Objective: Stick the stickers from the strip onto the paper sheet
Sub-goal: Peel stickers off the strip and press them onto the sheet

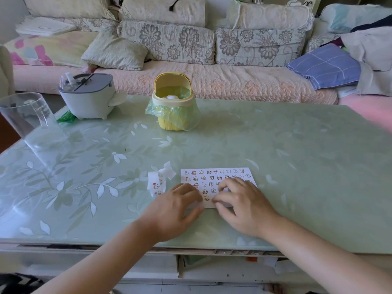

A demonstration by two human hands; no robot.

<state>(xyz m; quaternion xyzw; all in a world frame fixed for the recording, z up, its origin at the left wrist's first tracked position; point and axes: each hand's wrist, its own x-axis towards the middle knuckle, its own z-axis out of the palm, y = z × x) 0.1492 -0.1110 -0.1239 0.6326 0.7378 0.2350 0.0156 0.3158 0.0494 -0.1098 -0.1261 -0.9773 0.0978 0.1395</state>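
Observation:
A white paper sheet [214, 177] lies flat on the green table, with several small cartoon stickers in rows across its top part. To its left a curled white sticker strip [157, 184] rests on the table with a few stickers on it. My left hand [176, 209] lies on the sheet's near left corner, fingers spread and flat. My right hand [241, 205] covers the sheet's near right part, its fingertips pressed down on the paper beside the lowest sticker. Whether a sticker lies under those fingertips is hidden.
A yellow mini bin [172, 102] lined with a green bag stands at the table's far middle. A grey-and-white appliance [88, 95] sits far left, and a clear plastic cup [27, 117] at the left edge. A sofa [191, 60] runs behind the table.

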